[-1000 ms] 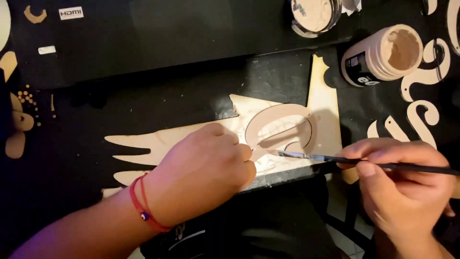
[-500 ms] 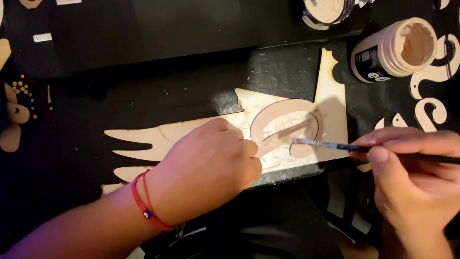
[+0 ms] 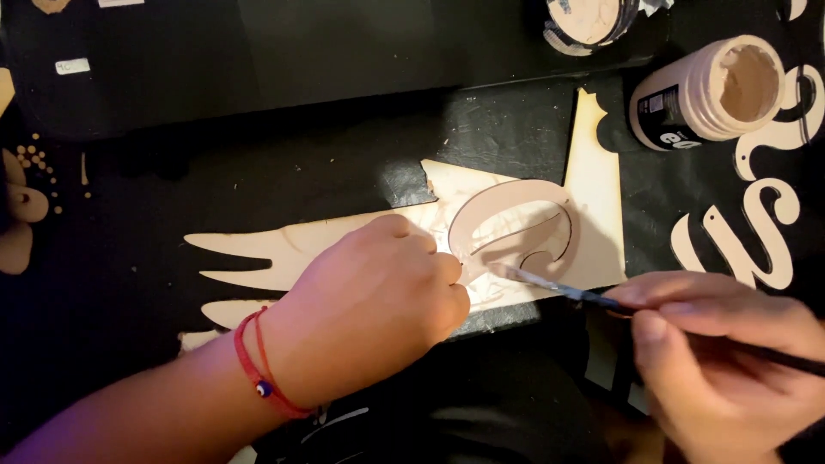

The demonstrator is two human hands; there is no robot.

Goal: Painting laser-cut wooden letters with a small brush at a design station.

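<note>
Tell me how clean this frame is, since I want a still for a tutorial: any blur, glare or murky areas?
Head view: warm, dim light; the black work surface swallows detail at left. The left hand and curved wooden cutout look fairly sharp; the right hand and brush look slightly soft. Mild sheen on the open paint jar, no harsh glare.

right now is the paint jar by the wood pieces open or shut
Open. The paint jar has no lid on; its round mouth faces the camera, showing a pale coated inside. It seems tipped toward its side. How much paint is left, cannot tell.

curved cutout [image 3: 516,225] on wing-shaped board [image 3: 344,245]; jar [image 3: 709,90] behind-right — hands in front | brush [image 3: 559,290] right
</note>
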